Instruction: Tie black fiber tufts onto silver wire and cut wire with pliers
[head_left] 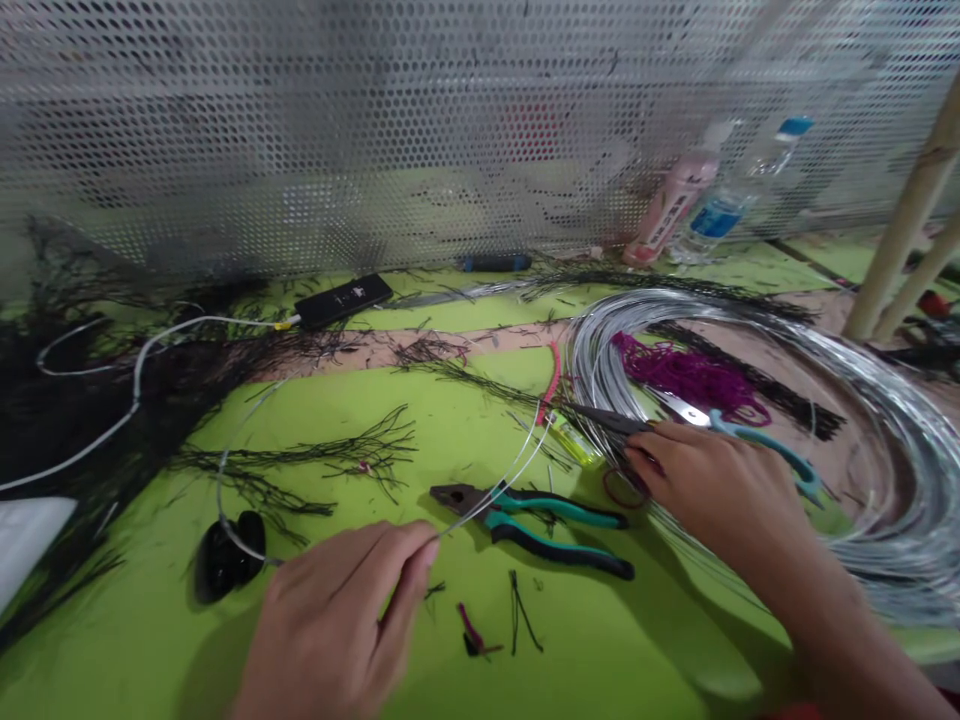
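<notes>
My left hand [341,615] is low in the middle, its thumb and fingers pinched on a thin silver wire [499,480] that runs up to the right and loops back round to the left. My right hand [712,485] lies on the near edge of a big coil of silver wire [885,400], fingers curled over strands and a dark red loop; what it grips is hidden. Teal-handled pliers [540,520] lie on the green tabletop [450,420] between my two hands.
Scissors with teal handles [757,435], a tangle of purple thread [686,375] and black fibres lie in the coil. A black phone [343,298] with a white cable, two bottles [712,205] and a perforated metal screen [375,130] stand behind. Black bristles [97,400] pile up left.
</notes>
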